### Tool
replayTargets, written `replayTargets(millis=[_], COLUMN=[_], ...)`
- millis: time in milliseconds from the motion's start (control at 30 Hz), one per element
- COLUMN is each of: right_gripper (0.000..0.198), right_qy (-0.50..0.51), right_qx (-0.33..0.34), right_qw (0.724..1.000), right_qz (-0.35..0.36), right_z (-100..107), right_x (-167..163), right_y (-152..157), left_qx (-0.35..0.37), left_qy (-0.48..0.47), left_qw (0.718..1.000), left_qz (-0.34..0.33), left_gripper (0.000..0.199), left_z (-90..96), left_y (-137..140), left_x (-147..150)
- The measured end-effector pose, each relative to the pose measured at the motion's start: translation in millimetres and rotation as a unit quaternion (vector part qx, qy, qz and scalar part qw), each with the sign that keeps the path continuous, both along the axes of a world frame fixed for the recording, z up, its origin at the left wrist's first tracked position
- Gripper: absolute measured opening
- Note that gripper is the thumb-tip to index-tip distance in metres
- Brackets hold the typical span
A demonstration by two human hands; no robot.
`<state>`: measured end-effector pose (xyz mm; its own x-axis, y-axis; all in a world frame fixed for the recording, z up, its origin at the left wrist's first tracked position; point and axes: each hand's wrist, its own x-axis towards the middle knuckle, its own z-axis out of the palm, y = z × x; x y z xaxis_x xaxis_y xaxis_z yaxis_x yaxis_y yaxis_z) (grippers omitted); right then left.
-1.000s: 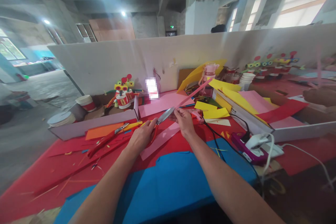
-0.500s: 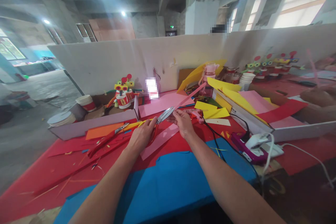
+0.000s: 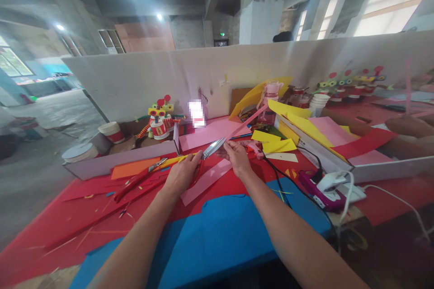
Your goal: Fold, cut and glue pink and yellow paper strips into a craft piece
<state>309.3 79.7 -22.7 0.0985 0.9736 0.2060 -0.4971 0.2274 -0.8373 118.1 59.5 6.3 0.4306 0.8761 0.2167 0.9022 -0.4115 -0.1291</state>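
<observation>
My left hand (image 3: 183, 172) is closed around the handles of a pair of scissors (image 3: 213, 148), whose metal blades point up and to the right. Between the fingers of my right hand (image 3: 238, 159) is a narrow pink paper strip (image 3: 249, 122), which slants away toward the back right. The blade tips lie close to my right fingertips, at the strip's near end; whether they touch the paper I cannot tell. Below the blades, a wider pink paper piece (image 3: 205, 184) lies over the red table cover. A red-handled utility knife (image 3: 135, 184) rests left of my left hand.
Blue sheets (image 3: 217, 228) cover the near edge. Paper-cup robot figures (image 3: 159, 126) stand in a shallow box at left. A pink glue gun (image 3: 255, 148), a purple power strip (image 3: 320, 192) with cables and a box of coloured paper (image 3: 383, 176) are at right. A co-worker's hand (image 3: 407, 125) is beyond.
My hands, the scissors and the pink strip have hardly moved. On the far right, a pink strip by the co-worker's hand has swung to a more upright position.
</observation>
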Motion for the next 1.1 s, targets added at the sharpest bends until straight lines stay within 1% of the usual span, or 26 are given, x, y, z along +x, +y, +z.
replayTargets(millis=[100,233,300,500,800,1100], right_gripper=[0.036,0.034,0.034,0.035,0.041,0.039], right_qy=[0.004,0.028,0.039,0.041,0.039,0.027], right_qx=[-0.001,-0.001,0.004,0.008,0.003,0.003], right_qw=[1.0,0.998,0.996,0.997,0.997,0.998], right_qz=[-0.005,-0.062,-0.076,-0.06,-0.064,-0.056], right_z=[1,5,6,4,1,1], right_x=[1,9,14,17,16,15], right_y=[0,3,5,7,8,7], left_qx=[0.002,0.003,-0.001,0.009,0.011,-0.001], left_qy=[-0.001,0.002,0.008,0.003,-0.005,-0.014], left_qw=[1.0,1.0,1.0,1.0,1.0,1.0], left_qz=[-0.002,-0.003,-0.007,-0.016,-0.027,-0.018], left_gripper=[0.049,0.049,0.049,0.049,0.048,0.049], left_z=[0.3,0.9,0.3,-3.4,-3.6,-2.1], left_y=[0,1,2,5,6,5], left_x=[-1,-2,-2,-6,-8,-6])
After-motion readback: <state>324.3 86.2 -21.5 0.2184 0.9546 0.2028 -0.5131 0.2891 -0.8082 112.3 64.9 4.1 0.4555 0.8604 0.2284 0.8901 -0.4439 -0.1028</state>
